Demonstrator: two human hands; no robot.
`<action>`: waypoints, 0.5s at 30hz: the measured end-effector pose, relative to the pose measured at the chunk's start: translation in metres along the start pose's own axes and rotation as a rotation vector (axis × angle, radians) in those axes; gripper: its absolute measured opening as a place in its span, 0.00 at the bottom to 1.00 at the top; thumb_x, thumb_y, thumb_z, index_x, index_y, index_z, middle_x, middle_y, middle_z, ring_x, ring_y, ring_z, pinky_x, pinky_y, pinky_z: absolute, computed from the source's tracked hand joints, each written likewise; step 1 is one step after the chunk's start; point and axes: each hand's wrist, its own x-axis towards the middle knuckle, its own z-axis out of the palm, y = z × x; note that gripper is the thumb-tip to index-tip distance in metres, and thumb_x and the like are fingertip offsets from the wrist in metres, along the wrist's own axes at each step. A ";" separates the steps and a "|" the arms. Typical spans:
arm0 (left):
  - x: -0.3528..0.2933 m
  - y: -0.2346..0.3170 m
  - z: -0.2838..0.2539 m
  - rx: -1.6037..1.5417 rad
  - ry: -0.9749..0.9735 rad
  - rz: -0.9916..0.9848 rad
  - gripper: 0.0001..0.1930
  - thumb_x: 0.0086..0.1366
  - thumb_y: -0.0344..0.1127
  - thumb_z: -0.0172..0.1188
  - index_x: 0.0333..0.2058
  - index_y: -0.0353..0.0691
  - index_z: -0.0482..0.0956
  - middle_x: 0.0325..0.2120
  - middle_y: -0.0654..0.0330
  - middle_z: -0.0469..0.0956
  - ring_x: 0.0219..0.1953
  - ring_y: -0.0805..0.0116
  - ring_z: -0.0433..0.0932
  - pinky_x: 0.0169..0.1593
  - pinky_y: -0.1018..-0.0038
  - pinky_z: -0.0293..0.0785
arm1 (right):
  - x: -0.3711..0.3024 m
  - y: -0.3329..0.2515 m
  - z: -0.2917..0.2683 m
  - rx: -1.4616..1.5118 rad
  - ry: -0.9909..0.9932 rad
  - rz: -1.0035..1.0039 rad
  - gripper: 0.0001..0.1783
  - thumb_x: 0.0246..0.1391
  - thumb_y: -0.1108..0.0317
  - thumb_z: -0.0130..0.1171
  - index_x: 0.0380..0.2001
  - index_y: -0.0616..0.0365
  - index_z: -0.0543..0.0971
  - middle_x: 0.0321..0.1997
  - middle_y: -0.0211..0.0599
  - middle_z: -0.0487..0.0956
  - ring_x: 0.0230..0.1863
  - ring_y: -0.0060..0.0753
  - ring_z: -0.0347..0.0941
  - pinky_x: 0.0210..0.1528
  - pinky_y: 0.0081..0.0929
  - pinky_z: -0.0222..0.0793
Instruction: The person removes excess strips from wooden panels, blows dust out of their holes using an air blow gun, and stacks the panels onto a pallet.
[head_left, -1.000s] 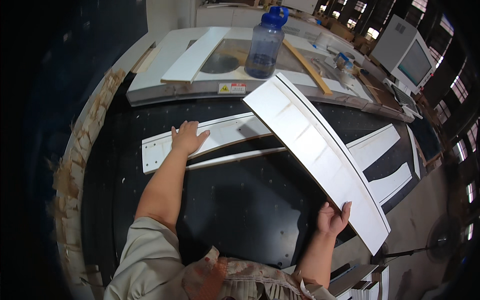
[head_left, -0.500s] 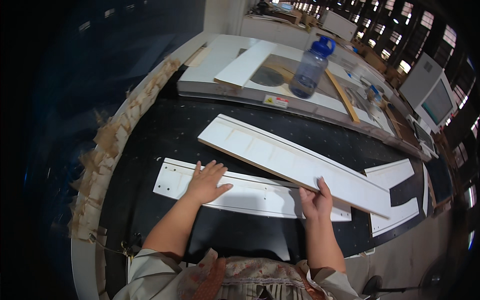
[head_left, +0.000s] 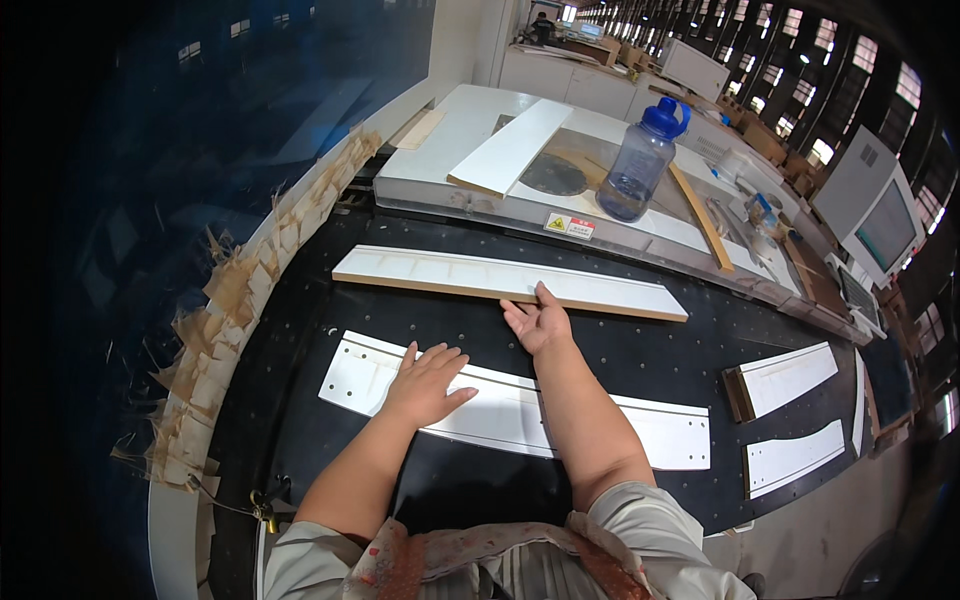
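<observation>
A long white panel (head_left: 480,403) with round holes at both ends and a groove along its far edge lies across the black table. My left hand (head_left: 425,388) rests on its left half, palm down and fingers spread. Farther off, a second long white board (head_left: 450,272) with a brown raw edge runs almost parallel to it. My right hand (head_left: 540,322) grips this board's near edge a little right of its middle, palm up, thumb on top. The fingertips under it are partly hidden. My right forearm passes over the near panel and covers part of it.
Two short white pieces, a stacked one (head_left: 790,380) and a curved one (head_left: 797,460), lie at the right. Behind the black tabletop (head_left: 640,350), a raised machine ledge (head_left: 470,200) bears a blue-capped water bottle (head_left: 640,165) and a white board (head_left: 515,147). Frayed tape (head_left: 235,290) lines the left edge.
My right hand has carried the second board away from me and to the left, turning it from a slant to nearly crosswise. My left hand stays on the near panel.
</observation>
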 end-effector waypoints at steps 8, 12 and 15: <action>-0.002 -0.006 0.006 -0.012 0.007 -0.025 0.27 0.60 0.55 0.49 0.53 0.44 0.68 0.55 0.58 0.65 0.61 0.63 0.57 0.64 0.58 0.41 | -0.128 -0.047 -0.035 -0.770 -0.498 -0.023 0.23 0.55 0.64 0.54 0.51 0.65 0.66 0.43 0.43 0.75 0.37 0.32 0.75 0.39 0.25 0.71; -0.001 -0.013 0.012 -0.013 0.052 -0.018 0.25 0.60 0.55 0.49 0.49 0.44 0.71 0.51 0.59 0.68 0.58 0.62 0.60 0.62 0.57 0.45 | -0.217 -0.078 -0.103 -0.911 -0.290 -0.389 0.22 0.50 0.67 0.58 0.47 0.67 0.70 0.40 0.41 0.77 0.38 0.30 0.74 0.41 0.24 0.69; 0.027 0.002 -0.003 -0.012 -0.059 -0.055 0.22 0.57 0.51 0.54 0.45 0.43 0.73 0.44 0.58 0.71 0.52 0.59 0.65 0.56 0.58 0.55 | -0.287 -0.081 -0.190 -0.865 0.229 -0.654 0.18 0.50 0.74 0.56 0.45 0.68 0.70 0.39 0.41 0.75 0.41 0.29 0.72 0.46 0.23 0.67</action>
